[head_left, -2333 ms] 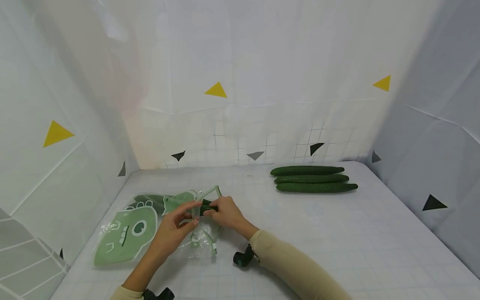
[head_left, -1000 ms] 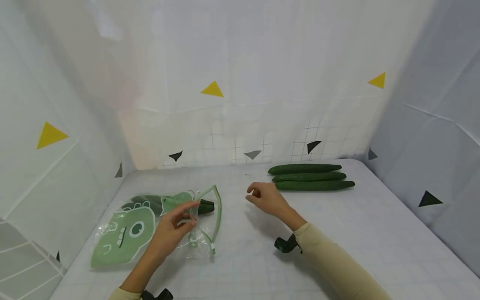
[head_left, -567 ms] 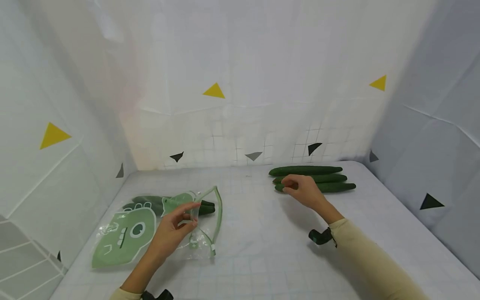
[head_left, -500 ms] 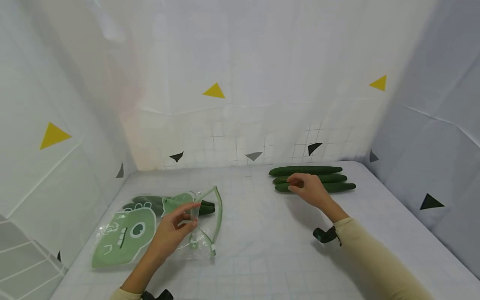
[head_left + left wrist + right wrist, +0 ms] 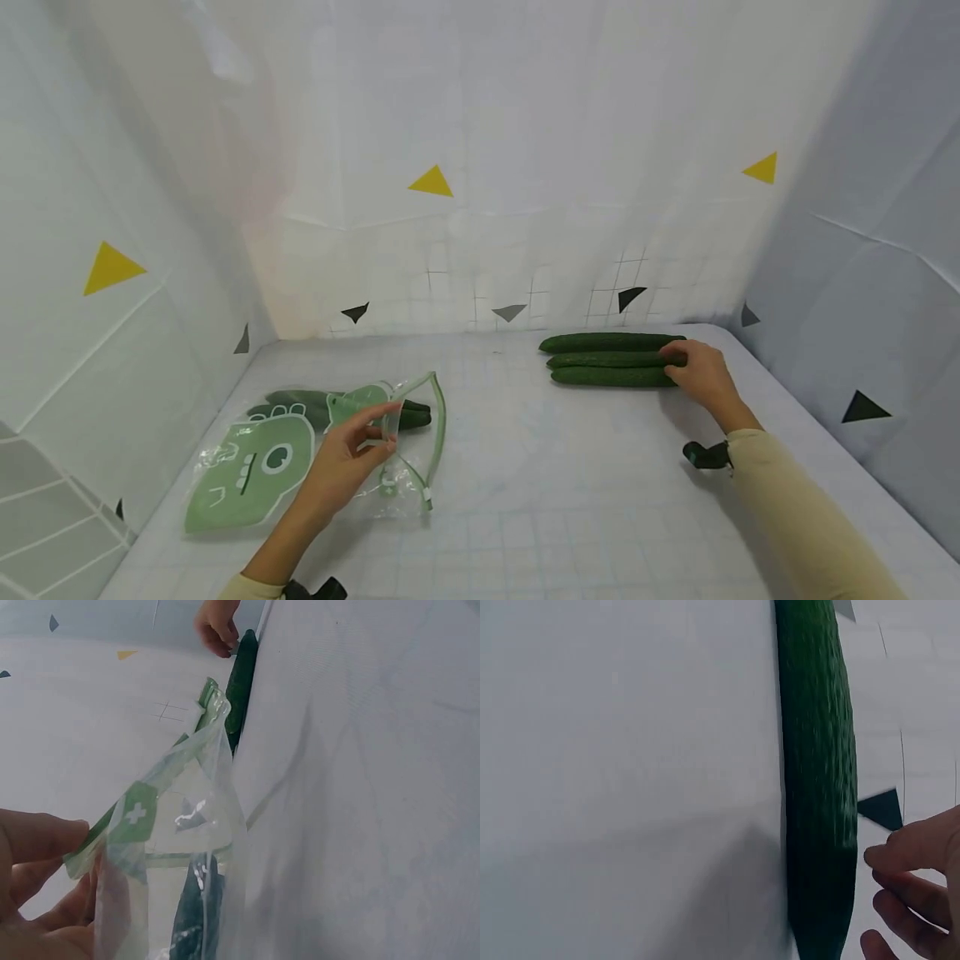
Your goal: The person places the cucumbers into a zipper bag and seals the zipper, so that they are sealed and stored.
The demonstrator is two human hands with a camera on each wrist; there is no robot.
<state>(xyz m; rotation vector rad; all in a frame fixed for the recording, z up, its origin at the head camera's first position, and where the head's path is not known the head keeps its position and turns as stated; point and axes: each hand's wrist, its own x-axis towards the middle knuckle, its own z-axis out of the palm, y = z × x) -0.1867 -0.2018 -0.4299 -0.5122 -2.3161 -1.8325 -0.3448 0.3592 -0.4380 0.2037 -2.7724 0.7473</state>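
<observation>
A clear zip bag (image 5: 255,475) with a green one-eyed monster print lies on the left side of the table. Cucumbers (image 5: 416,417) lie inside it, their ends showing at the mouth. My left hand (image 5: 348,458) pinches the bag's green-edged rim and holds the mouth apart; the left wrist view shows the finger and thumb at that green strip (image 5: 94,840). Three loose cucumbers (image 5: 607,360) lie side by side at the back right. Over their right ends is my right hand (image 5: 701,372), fingers loosely bent. In the right wrist view, its fingertips are beside the nearest cucumber (image 5: 821,780), a small gap between.
The white table (image 5: 525,500) is bounded by a white back sheet (image 5: 562,167) and side sheets with yellow and black triangles. A dark wrist camera (image 5: 705,455) hangs below the right wrist, close over the table.
My right hand has left the bag's mouth and moved right across the table to the loose cucumbers' right ends. The left hand stays at the bag's rim.
</observation>
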